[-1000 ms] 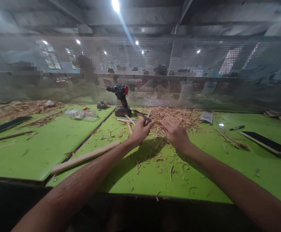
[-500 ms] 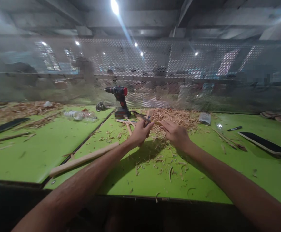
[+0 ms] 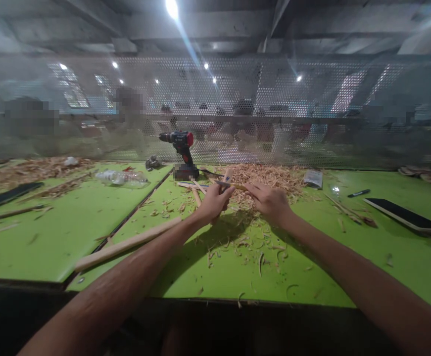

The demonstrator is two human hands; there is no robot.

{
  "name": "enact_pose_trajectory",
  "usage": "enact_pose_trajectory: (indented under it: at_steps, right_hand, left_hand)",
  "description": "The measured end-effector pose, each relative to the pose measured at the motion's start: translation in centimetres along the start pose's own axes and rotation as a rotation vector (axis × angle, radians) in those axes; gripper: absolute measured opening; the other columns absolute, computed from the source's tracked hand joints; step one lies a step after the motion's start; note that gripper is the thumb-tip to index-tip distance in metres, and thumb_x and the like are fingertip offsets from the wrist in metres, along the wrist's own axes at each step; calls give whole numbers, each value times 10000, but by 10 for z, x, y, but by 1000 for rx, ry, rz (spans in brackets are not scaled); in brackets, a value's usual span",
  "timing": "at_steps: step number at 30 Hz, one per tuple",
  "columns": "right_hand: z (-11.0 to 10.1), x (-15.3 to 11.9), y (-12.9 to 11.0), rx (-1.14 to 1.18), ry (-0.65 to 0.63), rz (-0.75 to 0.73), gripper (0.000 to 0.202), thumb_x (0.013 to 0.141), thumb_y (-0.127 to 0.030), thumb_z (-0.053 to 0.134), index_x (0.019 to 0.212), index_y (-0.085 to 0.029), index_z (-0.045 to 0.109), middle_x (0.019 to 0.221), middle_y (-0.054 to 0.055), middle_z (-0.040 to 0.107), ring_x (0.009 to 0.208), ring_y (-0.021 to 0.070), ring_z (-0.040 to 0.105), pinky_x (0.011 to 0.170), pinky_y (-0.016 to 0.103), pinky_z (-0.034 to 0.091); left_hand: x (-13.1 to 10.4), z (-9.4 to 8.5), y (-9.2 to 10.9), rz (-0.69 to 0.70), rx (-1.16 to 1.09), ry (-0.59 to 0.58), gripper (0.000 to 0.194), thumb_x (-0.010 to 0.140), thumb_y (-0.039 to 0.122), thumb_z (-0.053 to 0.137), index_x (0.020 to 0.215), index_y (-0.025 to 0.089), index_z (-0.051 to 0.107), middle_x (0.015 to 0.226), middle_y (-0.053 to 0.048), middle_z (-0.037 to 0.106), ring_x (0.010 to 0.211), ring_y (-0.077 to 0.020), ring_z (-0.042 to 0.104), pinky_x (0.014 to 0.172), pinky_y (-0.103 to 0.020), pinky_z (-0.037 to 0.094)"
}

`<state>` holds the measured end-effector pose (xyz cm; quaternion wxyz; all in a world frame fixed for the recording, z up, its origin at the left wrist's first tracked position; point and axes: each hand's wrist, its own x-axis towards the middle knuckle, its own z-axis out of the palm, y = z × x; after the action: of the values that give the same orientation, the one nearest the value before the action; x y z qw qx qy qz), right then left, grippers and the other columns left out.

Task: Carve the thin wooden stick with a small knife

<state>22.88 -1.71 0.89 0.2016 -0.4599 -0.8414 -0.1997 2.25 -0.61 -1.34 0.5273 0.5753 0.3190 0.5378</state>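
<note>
My left hand (image 3: 215, 201) is closed around a pale wooden strip (image 3: 227, 174) that has blue marks near its upper end; the lower part is hidden by the fingers. A carving knife (image 3: 242, 187) with a yellowish handle is gripped in my right hand (image 3: 269, 202). Its dark blade lies across the strip, by my left thumb. Wood shavings (image 3: 270, 179) are heaped just beyond my hands, and loose curls lie on the green table (image 3: 311, 277) below them. Several thin wood strips (image 3: 197, 197) rest left of my left hand.
A cordless drill (image 3: 185, 154) stands upright behind my left hand. On the left lie a long wooden stick (image 3: 126, 244) and a clear plastic bottle (image 3: 120, 178). To the right are a marker (image 3: 359, 193) and a black-topped sanding board (image 3: 404, 214). A perforated screen (image 3: 215, 118) borders the back.
Both hands keep their grips in nearly the same place. The knife blade has shifted slightly against the strip. The whole view has moved a little.
</note>
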Motion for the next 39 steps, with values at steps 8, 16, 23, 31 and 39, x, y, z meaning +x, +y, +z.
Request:
enact_pose_trajectory:
  at_steps: [8, 16, 23, 31, 39]
  right_hand:
    - [0, 2, 5, 28, -47, 18, 470, 1102, -290, 382, 1442, -257, 704, 1201, 106, 781, 850, 245, 687, 639, 316, 411]
    - [1, 1, -3, 38, -29, 47, 463, 1075, -252, 399, 1409, -266, 720, 1146, 101, 786, 812, 234, 677, 610, 306, 396]
    - [1, 1, -6, 71, -14, 39, 461, 1092, -266, 399, 1435, -222, 704, 1155, 116, 790, 789, 226, 690, 613, 306, 421]
    - [6, 3, -3, 183, 1, 85, 425, 1110, -345, 371, 1127, -224, 778, 963, 115, 795, 783, 239, 695, 646, 304, 431]
    - [1, -1, -1, 159, 96, 174, 608, 1073, -581, 402, 788, -184, 763, 681, 81, 711, 614, 199, 607, 582, 291, 290]
  left_hand:
    - [-4, 0, 8, -20, 53, 52, 480, 822, 518, 829, 745, 222, 458, 512, 120, 349, 395, -41, 303, 394, -190, 229]
    - [-1, -1, 2, 32, 129, 144, 498, 787, 558, 836, 711, 218, 481, 491, 108, 379, 388, -51, 340, 395, -202, 262]
    - [-2, -1, 3, 59, 168, 160, 473, 811, 560, 811, 744, 226, 482, 488, 110, 391, 383, -62, 348, 380, -204, 274]
    - [-4, 3, 10, -56, 16, 64, 455, 862, 472, 801, 766, 227, 430, 529, 121, 368, 408, -38, 314, 404, -172, 260]
    - [-7, 4, 5, -70, 19, -59, 509, 826, 552, 826, 776, 226, 439, 535, 120, 372, 410, -37, 330, 411, -171, 259]
